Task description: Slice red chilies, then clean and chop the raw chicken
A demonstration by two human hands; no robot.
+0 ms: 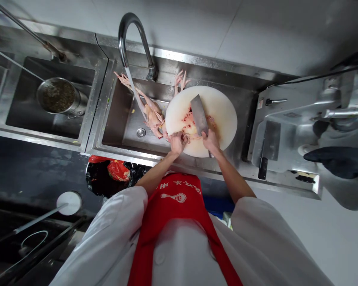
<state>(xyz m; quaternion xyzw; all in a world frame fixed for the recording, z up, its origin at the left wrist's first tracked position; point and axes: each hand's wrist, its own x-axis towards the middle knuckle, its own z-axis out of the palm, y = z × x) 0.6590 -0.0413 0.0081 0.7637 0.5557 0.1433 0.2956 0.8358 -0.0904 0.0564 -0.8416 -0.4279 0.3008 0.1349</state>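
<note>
The round cutting board [229, 119] has room along its right side for a hand to pass. The cleaver [199, 113] bars its middle, and the left hand [178, 143] and right hand [211, 142] crowd its near edge. Over the sink [131, 125], the gooseneck faucet [122, 45] and falling water [133, 87] obstruct reaching the chicken carcass [153, 116].

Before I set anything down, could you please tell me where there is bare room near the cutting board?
Bare steel counter shows between the round white cutting board and the slicer-like machine. The board's right rim is bare too. Crowded: the board's left and middle, with left hand, right hand and cleaver; the sink, with plucked chicken.
</note>
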